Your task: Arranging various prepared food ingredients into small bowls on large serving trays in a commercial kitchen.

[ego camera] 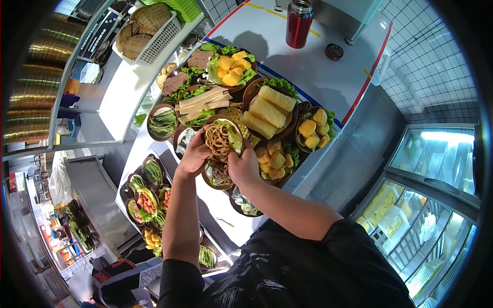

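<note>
Both hands hold one brown bowl of brown noodle-like strips (219, 141) with a lettuce leaf at its right side. My left hand (195, 156) grips the bowl's left rim, and my right hand (245, 163) grips its lower right rim. The bowl is over other filled bowls on the table. Just below it is a bowl of dark, shredded-looking food (218, 174). To the right lie fried tofu-like puffs (276, 161) and, above them, a bowl of pale yellow rolls (269, 111). Tan strips (204, 101) lie up and to the left, beside a bowl of green beans (162, 122).
A red metal flask (299, 25) stands at the table's far side, with a dark lid (334, 52) near it. Trays of small filled bowls (153, 171) are at the left. A white basket (158, 40) sits on the left counter. Glass-topped chillers (431, 154) stand at the right. Another person is at the lower left.
</note>
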Tool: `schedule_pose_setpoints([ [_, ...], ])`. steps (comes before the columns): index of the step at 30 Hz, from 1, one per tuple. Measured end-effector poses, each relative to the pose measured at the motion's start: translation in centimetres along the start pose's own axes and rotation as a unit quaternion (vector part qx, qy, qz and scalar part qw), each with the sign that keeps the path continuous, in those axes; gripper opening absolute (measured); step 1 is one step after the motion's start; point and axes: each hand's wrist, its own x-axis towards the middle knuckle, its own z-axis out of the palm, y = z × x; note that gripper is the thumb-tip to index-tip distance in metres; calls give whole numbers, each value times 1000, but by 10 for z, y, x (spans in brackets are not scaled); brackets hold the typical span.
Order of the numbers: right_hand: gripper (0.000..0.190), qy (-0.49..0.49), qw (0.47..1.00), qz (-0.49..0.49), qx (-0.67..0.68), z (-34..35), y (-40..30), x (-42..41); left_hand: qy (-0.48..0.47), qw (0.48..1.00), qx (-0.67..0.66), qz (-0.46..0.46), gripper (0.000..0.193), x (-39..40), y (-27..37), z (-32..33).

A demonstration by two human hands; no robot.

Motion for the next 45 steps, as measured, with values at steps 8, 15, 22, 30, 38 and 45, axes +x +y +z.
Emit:
schedule_pose_setpoints([
  [8,32,-135,906,304,261,-2,-43,-24,115,993,-33,17,70,-51,10,-20],
  [15,32,-295,841,335,305,1,-18,-82,202,971,-87,97,66,-174,-18,5],
  [22,48,-399,733,486,260,-27,14,-137,306,907,-222,186,84,-270,-104,40],
  [30,73,-507,637,577,68,-45,16,-149,413,810,-313,275,81,-296,-145,81],
  [38,16,-488,753,434,-77,-69,-30,-154,448,737,-406,301,80,-293,-193,123],
  [45,48,-604,669,402,-161,-65,-75,-175,402,780,-395,272,69,-305,-245,137],
])
